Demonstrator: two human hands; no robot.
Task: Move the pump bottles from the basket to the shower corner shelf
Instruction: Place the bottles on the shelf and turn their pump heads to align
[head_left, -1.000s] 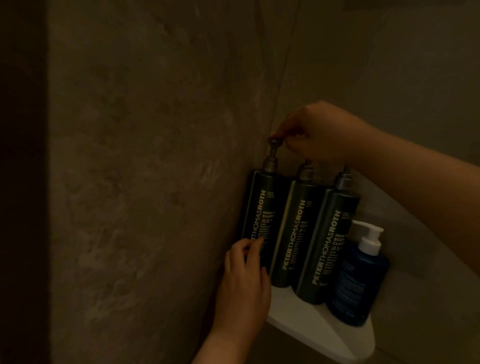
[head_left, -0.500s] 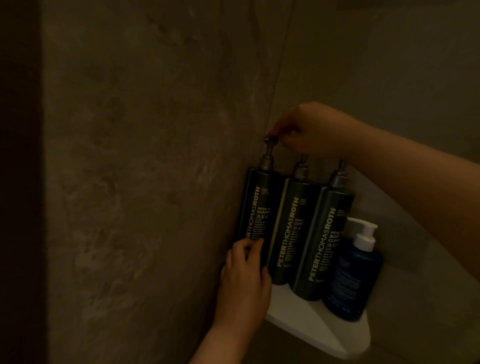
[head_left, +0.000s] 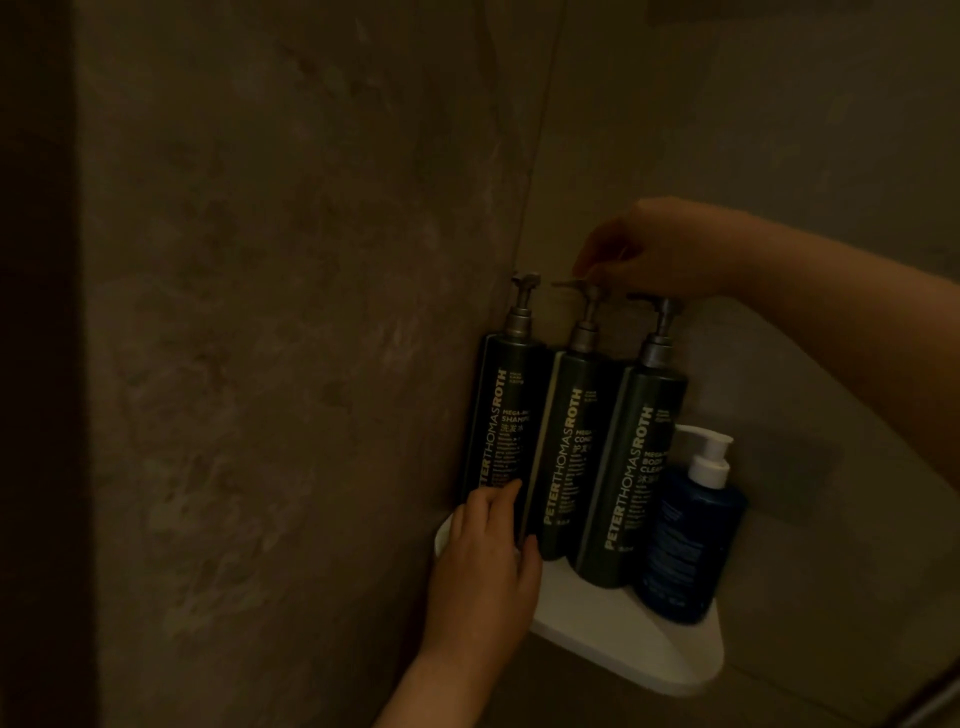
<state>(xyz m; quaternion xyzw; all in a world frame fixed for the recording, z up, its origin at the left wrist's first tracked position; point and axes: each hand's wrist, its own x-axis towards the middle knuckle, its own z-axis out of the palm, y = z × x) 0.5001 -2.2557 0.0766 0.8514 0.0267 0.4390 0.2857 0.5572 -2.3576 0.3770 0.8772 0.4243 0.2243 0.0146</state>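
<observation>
Dark green pump bottles (head_left: 571, 457), three upright, touching

Left hand (head_left: 483, 564), right hand (head_left: 662, 249) and forearms are bare.

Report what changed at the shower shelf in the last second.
The right hand let go of the shampoo bottle's pump and moved right to the conditioner bottle, whose pump head it now pinches. The left hand still holds the shampoo bottle low down. The body cleanser bottle, the blue pump bottle and the white corner shelf stayed as they were.
</observation>
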